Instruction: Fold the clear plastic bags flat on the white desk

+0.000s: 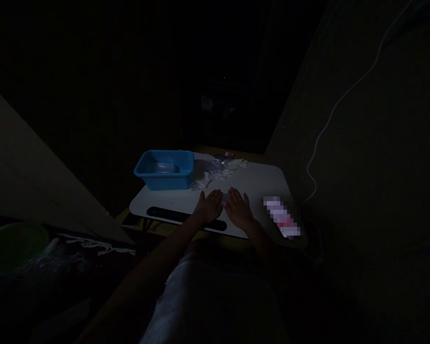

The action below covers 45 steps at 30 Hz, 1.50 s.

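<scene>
Pale cloth (170, 301) lies nearest; our left hand (209, 207) and right hand (238, 209), flat and ungripping, flank a whitish sheet (225, 197), probably light, best edge-held.

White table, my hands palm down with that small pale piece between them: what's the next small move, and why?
Perhaps slide the right hand slightly outward while the left hand steadies the small pale piece on the white table. Both hands are palm down at its sides, seemingly covering its edges, and the dim light hides what it is.
</scene>
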Tool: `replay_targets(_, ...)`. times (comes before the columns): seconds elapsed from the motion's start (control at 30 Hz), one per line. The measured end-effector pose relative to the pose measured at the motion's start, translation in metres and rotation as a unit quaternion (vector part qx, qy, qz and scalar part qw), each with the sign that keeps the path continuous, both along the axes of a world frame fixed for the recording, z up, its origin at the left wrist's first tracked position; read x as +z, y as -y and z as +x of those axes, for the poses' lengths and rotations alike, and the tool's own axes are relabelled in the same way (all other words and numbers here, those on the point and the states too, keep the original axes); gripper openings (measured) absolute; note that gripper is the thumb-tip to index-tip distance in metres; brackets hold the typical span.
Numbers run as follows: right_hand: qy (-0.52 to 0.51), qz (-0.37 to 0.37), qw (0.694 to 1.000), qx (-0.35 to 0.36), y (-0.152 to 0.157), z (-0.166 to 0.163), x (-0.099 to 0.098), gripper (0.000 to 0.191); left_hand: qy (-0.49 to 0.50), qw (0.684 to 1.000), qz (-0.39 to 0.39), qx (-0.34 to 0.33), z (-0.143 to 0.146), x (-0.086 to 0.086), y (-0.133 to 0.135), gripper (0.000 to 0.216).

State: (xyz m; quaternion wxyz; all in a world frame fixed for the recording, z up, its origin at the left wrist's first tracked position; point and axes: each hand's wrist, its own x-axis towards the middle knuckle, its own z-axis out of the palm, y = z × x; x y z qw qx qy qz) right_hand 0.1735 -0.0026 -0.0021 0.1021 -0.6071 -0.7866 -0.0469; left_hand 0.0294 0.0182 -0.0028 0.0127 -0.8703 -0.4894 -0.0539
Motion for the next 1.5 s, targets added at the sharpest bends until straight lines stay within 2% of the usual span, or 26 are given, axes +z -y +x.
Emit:
replay_targets(0.1, 0.012, -0.007, 0.998, 0.069, 0.0, -0.003, 0.001, 0.057, -0.01, 1.0, -0.013, -0.005, 0.0, -0.001, -0.002, 0.052)
replay_targets(0.8, 0.029, -0.054, 0.996, 0.066, -0.002, -0.006, 0.001, 0.062, -0.024, 0.999, -0.036, -0.001, 0.001, 0.007, 0.002, 0.054)
replay_targets(0.97, 0.027, -0.058, 0.996, 0.061, -0.002, -0.006, 0.001, 0.062, -0.031, 0.999, -0.036, 0.002, 0.001, 0.009, 0.003, 0.054)
replay_targets(1.13, 0.027, -0.053, 0.997, 0.055, -0.002, -0.006, 0.0, 0.06, -0.021, 0.999, -0.031, 0.002, 0.001, 0.003, 0.0, 0.055)
replay_targets(1.5, 0.007, -0.036, 0.999, -0.04, 0.0, -0.007, -0.004, 0.063, -0.004, 1.0, -0.003, 0.005, 0.001, 0.0, 0.0, 0.05)
